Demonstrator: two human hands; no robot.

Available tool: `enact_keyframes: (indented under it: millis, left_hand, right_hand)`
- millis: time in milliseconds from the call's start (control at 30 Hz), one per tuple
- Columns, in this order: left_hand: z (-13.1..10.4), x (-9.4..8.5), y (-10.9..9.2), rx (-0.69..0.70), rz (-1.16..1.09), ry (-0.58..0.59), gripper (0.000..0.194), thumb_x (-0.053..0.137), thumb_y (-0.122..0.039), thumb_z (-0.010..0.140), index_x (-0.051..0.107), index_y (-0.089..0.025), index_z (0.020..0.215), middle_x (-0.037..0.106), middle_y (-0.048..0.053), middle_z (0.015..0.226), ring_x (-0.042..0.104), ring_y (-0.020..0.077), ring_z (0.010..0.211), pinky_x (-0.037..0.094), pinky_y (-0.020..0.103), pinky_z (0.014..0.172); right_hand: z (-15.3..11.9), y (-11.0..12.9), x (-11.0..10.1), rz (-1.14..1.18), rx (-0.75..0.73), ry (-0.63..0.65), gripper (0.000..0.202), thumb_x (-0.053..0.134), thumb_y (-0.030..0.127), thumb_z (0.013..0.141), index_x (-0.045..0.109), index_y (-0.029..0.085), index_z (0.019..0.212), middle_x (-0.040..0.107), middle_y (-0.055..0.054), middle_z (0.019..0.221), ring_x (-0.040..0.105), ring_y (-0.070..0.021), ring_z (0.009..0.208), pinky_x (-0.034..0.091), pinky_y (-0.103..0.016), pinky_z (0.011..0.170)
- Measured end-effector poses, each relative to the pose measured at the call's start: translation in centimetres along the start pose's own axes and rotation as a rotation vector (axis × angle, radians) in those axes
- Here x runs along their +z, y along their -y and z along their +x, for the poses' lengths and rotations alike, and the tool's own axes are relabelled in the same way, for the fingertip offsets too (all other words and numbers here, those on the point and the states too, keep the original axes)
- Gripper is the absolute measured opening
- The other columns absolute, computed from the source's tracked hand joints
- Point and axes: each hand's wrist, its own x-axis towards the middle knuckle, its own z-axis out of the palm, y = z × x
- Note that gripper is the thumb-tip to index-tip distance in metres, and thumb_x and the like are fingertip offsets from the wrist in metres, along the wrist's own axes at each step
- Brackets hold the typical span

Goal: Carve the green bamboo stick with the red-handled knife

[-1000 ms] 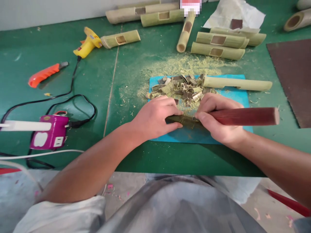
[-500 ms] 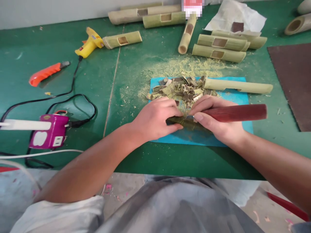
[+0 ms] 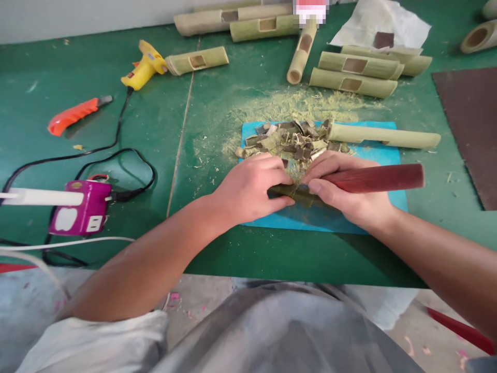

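Observation:
On a blue mat lies a dark green bamboo tube, partly covered by both hands. My left hand grips its left end between thumb and fingers. My right hand is closed around a knife with a dark red wooden handle; its handle points right and its metal tip is mostly hidden at the bamboo. Just beyond the fingers is a heap of bamboo chips and scraps. A pale bamboo tube with a notch rests on the mat's far right side.
Several bamboo tubes with cut windows lie at the back, some under white paper. To the left are a yellow glue gun, an orange utility knife and a purple power adapter with cords. A dark brown sheet lies at right.
The knife handle has tilted and shifted very slightly at the bamboo. Both hands keep nearly the same grip; the whole view has moved a little.

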Motion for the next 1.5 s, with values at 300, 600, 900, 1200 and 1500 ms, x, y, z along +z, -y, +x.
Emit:
enact_keyframes:
  millis: [300,600,900,1200,1500]
  left_hand:
    - [0.03,0.08,0.02,0.013,-0.001,-0.01,0.019,0.079,-0.027,0.084,0.077,-0.014,0.097,0.069,0.006,0.091,0.063,0.0208,0.086,0.048,0.033,0.077]
    - [-0.03,0.08,0.06,0.018,0.006,-0.013,0.018,0.079,-0.028,0.085,0.076,-0.015,0.097,0.068,0.005,0.09,0.062,0.0198,0.084,0.047,0.032,0.075]
    - [-0.07,0.2,0.21,0.005,0.001,-0.011,0.021,0.075,-0.031,0.088,0.077,-0.016,0.103,0.07,0.006,0.093,0.064,0.0202,0.089,0.049,0.033,0.08]
    - [-0.13,0.23,0.22,0.004,0.004,-0.014,0.023,0.076,-0.031,0.087,0.078,-0.016,0.105,0.07,0.006,0.093,0.065,0.0211,0.09,0.05,0.033,0.079]
    - [-0.03,0.04,-0.01,0.003,-0.01,-0.006,0.02,0.076,-0.029,0.086,0.076,-0.015,0.101,0.069,0.006,0.092,0.064,0.0202,0.087,0.048,0.032,0.078]
  right_hand:
    - [-0.03,0.02,-0.07,0.005,-0.001,-0.002,0.011,0.074,0.027,0.085,0.072,0.027,0.075,0.073,-0.001,0.083,0.069,-0.0209,0.083,0.054,-0.038,0.076]
    - [0.06,0.0,-0.06,-0.008,-0.001,-0.003,0.011,0.074,0.028,0.085,0.07,0.027,0.075,0.072,0.0,0.08,0.067,-0.0195,0.08,0.053,-0.037,0.073]
    - [0.06,0.6,0.12,-0.081,-0.095,-0.063,0.024,0.066,0.018,0.082,0.052,0.024,0.064,0.058,0.002,0.066,0.054,-0.0147,0.061,0.041,-0.034,0.059]
    - [-0.69,-0.18,0.11,-0.027,-0.111,-0.184,0.027,0.062,0.012,0.081,0.05,0.024,0.061,0.056,0.002,0.063,0.053,-0.0146,0.06,0.04,-0.034,0.057]
    - [-0.28,0.37,-0.05,-0.006,-0.059,-0.057,0.015,0.07,0.026,0.086,0.066,0.027,0.071,0.07,0.0,0.075,0.065,-0.0188,0.075,0.053,-0.038,0.071]
